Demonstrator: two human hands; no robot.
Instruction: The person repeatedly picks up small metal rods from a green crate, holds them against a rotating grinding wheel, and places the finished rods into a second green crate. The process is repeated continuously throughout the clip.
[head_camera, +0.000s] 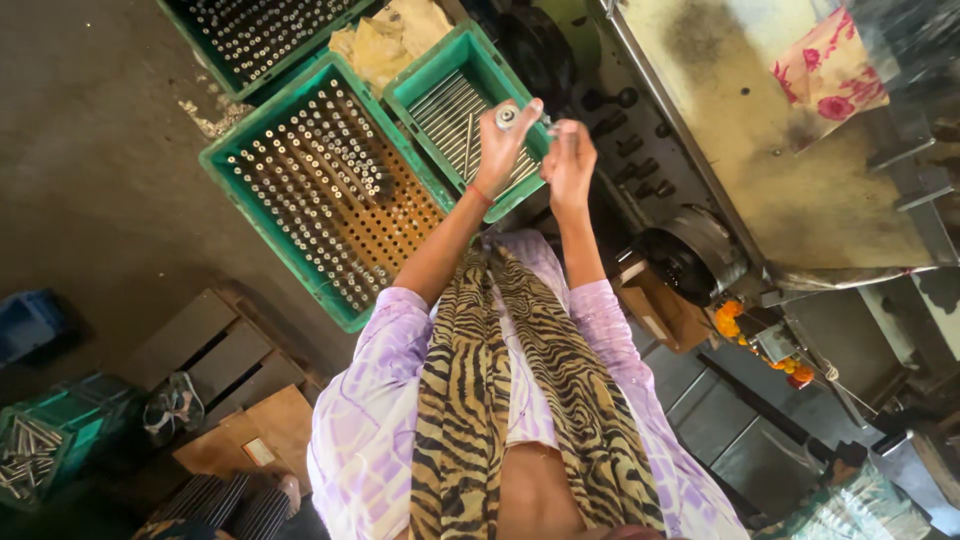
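My left hand (500, 150) is raised in front of me and pinches a small round metal part (507, 116) at its fingertips. My right hand (570, 165) is close beside it, its fingers closed on the thin end of the same piece between the two hands; that end is too small to make out. Both hands hover over a green crate (425, 82) of long metal rods. My lilac sleeves and a tiger-striped scarf (480, 400) fill the lower middle of the view.
A large green crate (250, 215) with a perforated board of upright pins lies to the left, with another crate (215, 55) behind it. A metal machine table (780, 170) is on the right, orange flowers (728, 318) below it. A wooden pallet (215, 350) and a teal crate (60, 420) are at the lower left.
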